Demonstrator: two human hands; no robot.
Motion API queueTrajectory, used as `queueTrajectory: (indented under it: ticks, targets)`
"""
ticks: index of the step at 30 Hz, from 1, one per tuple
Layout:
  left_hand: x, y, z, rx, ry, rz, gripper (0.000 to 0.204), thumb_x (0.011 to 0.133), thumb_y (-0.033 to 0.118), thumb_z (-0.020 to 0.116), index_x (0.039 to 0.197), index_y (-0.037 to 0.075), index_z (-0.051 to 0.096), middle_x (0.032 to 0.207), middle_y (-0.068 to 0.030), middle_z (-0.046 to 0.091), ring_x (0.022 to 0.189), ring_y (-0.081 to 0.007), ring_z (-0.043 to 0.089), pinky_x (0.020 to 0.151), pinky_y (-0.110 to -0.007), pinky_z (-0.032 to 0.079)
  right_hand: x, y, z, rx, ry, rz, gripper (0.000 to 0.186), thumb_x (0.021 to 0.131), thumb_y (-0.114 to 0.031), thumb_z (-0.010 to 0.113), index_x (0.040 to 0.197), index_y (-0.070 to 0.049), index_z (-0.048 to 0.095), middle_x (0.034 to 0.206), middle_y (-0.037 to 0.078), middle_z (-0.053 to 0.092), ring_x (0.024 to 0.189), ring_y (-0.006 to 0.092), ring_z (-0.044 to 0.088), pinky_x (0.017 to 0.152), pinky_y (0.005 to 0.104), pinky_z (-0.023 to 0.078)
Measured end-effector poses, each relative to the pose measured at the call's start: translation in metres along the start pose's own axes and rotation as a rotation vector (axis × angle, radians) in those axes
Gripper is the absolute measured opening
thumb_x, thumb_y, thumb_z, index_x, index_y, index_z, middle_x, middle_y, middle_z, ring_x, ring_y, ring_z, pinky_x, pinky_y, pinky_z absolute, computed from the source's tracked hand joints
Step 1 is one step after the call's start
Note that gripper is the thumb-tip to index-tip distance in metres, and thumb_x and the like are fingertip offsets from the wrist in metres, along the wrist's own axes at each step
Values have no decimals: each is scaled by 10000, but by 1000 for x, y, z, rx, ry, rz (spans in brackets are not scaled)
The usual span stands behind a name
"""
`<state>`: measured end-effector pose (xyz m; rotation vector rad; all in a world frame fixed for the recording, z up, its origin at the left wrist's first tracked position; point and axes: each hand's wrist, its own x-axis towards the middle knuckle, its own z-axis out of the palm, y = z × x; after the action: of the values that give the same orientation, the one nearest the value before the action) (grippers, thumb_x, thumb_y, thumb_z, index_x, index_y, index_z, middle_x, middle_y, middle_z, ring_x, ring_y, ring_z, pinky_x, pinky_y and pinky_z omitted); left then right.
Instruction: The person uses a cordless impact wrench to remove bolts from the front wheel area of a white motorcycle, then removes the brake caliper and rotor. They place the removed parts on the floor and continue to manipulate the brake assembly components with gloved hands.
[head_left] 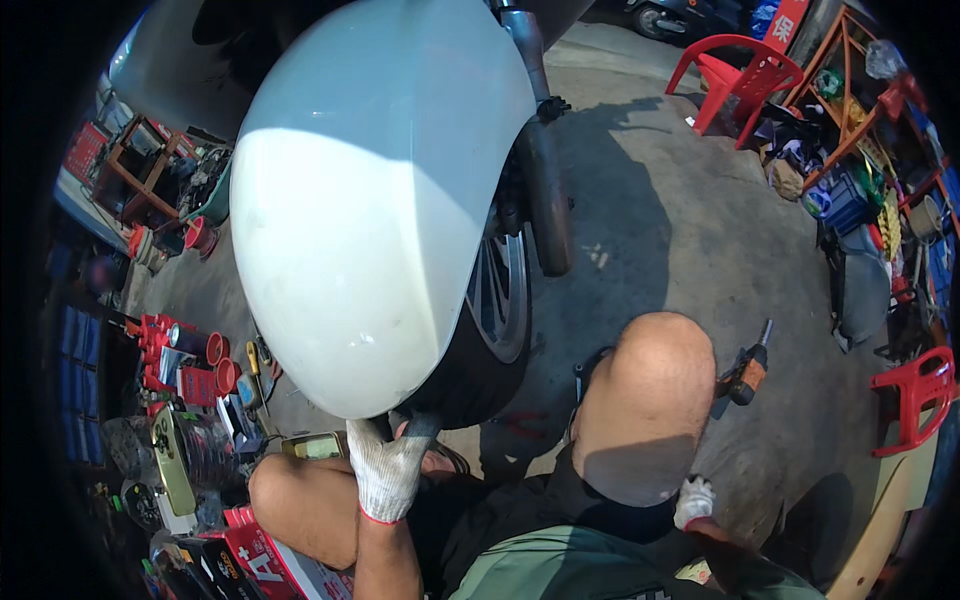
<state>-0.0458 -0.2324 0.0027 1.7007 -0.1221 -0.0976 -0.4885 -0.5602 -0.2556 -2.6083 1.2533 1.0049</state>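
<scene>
Glossy smooth fender [340,260], matt rubber tyre [480,388], metal wheel [515,325], knitted cloth glove [385,475], rough concrete floor [620,210]

The left hand [388,475], gloved in white, reaches forward between the bent left knee [285,495] and right knee [660,365], its fingers pointing away from the body. The right hand [694,502], also gloved, is just beside the right thigh [625,455].

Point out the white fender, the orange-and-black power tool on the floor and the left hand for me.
White fender [360,220]: head view, on its curved outer surface.
Power tool [747,378]: head view, on its orange-and-black body.
Left hand [387,468]: head view, on the back of the white glove.
</scene>
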Motion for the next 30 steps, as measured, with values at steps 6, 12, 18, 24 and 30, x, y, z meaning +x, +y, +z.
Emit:
queueTrajectory:
  ticks: [6, 12, 18, 24, 30]
  targets:
    - [-2, 1, 1, 87, 58, 45, 665, 813, -3, 717, 1424, -61, 462, 1373, -144, 573, 1236, -253, 567, 1099, -370, 428, -9, 62, 28, 11, -400, 391, 835, 752, -505, 766, 1497, -237, 498, 1588, 135, 412, 1447, 383, 421, 1134, 486, 437]
    - [-1, -19, -11, 128, 112, 129, 698, 840, -4, 706, 1476, -61, 424, 1429, -167, 545, 1295, -277, 540, 1137, -386, 393, 64, 74, 67, 188, -307, 78, 511, 881, -493, 619, 1240, -145, 728, 1230, 157, 716, 1158, 333, 668, 996, 464, 528]
    - [-2, -14, -9, 206, 108, 155, 729, 910, 89, 745, 1524, -48, 377, 1511, -183, 478, 1367, -296, 487, 1173, -404, 354, 171, -26, -35, 575, -145, -95, 470, 919, -414, 642, 1231, -68, 703, 1150, 138, 730, 1033, 281, 681, 897, 422, 542]
    - [-1, 4, 7, 297, 60, 197, 815, 946, 186, 746, 1576, -54, 287, 1577, -181, 412, 1437, -303, 415, 1220, -404, 275, 273, -144, -231, 1278, 65, -498, 434, 957, -335, 665, 1222, 9, 678, 1069, 119, 744, 907, 229, 694, 798, 381, 555]
    - [-12, 5, 0, 233, 162, 193, 804, 919, 189, 760, 1542, -65, 320, 1525, -196, 445, 1374, -307, 464, 1164, -409, 357, 193, -244, -457, 1471, 72, -826, 337, 1007, -246, 590, 1222, -12, 699, 1026, 90, 747, 866, 156, 671, 805, 309, 534]
